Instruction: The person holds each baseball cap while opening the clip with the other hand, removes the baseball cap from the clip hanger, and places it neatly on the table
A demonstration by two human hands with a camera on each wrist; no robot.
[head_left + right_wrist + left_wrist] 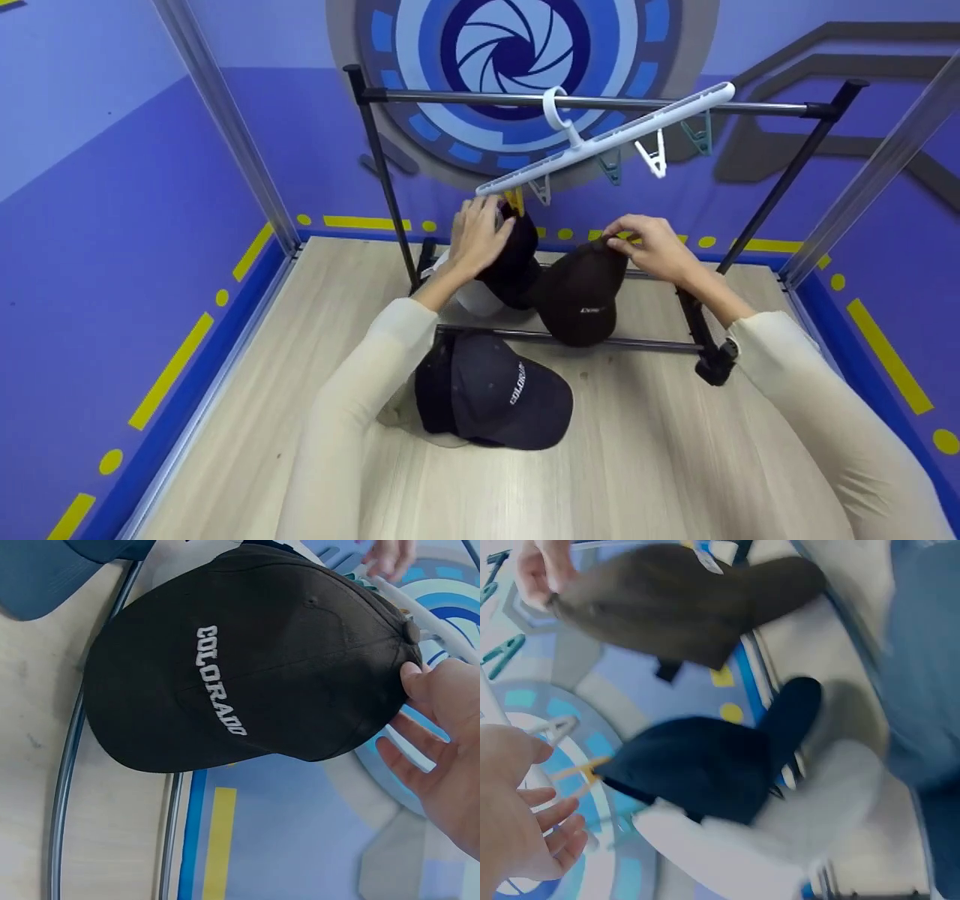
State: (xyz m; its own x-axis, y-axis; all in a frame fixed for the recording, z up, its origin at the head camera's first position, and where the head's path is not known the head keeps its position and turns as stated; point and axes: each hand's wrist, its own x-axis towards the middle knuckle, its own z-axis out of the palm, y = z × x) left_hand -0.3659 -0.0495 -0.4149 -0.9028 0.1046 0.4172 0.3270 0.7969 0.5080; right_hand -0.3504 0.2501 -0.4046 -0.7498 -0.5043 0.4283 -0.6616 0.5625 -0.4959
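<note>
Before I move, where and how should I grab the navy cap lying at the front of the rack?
Probably by the brim, coming from the near right. The navy cap lies with that thin, flat part pointing out over the wooden surface, so the grip can pinch its edge, while the crown sits over a beige item that might drag along.
</note>
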